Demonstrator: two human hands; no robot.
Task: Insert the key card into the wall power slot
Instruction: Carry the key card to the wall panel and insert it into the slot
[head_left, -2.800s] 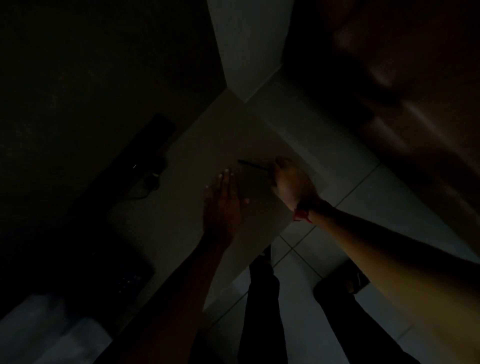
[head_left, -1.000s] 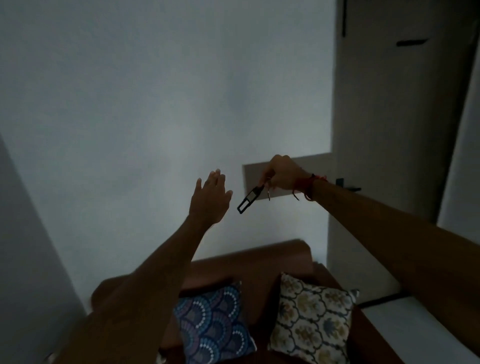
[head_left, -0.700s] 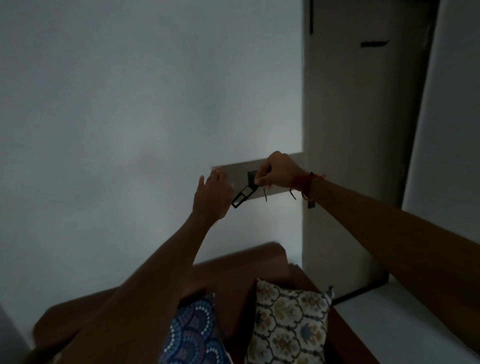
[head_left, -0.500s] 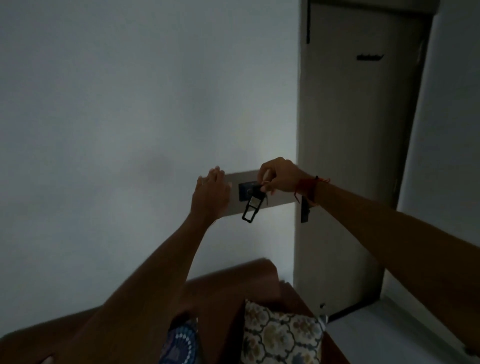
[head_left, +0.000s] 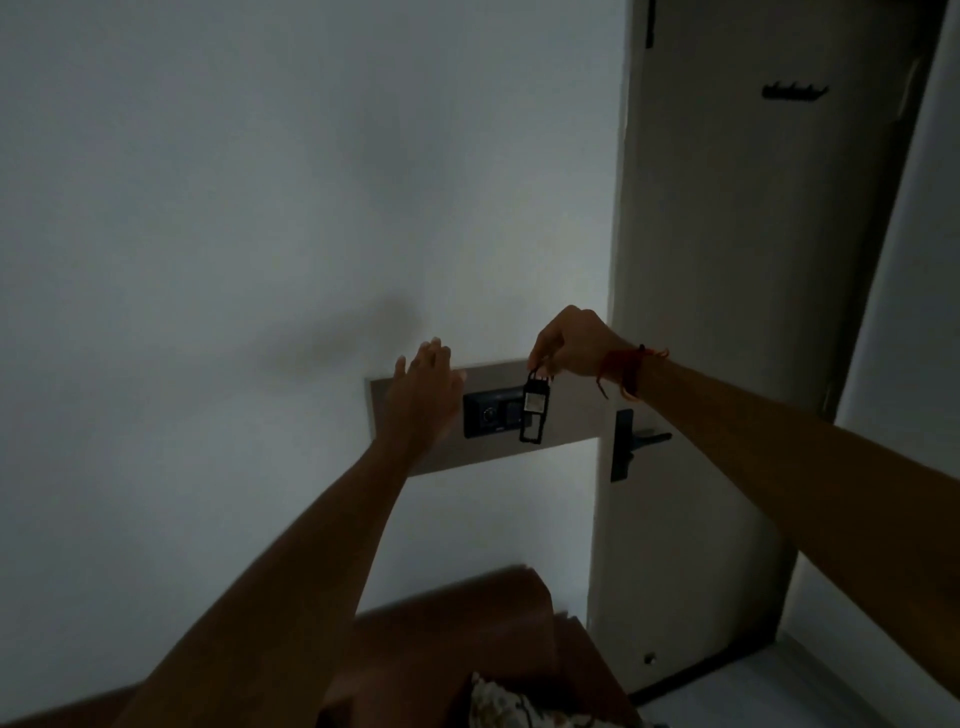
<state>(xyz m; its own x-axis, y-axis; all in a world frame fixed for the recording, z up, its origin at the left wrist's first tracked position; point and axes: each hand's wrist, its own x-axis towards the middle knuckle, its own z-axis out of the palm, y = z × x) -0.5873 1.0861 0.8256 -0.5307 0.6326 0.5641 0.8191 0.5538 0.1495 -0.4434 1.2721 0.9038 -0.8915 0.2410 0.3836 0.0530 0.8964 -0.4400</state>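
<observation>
Hanging from the pinched fingertips of the right hand, the key card now dangles upright, its long side vertical, right in front of the dark wall power slot. Half a second ago it swung at a slant below the fist; a second ago it pointed off to the lower left, well short of the unit. The swing has settled and the card has come in line with the dark plate, so the approach looks nearly done and what remains, by my reading, is the actual seating of the card. Whether its lower edge already touches the opening cannot be told in this dim light.

The left hand is flat with fingers together, laid over the left end of the beige panel that carries the slot, just beside the dark unit; it has edged closer to it and appears to brace there.

The panel's right end meets the door, whose dark handle sits just beyond. Below, a brown sofa and a patterned cushion show at the frame's bottom edge.
</observation>
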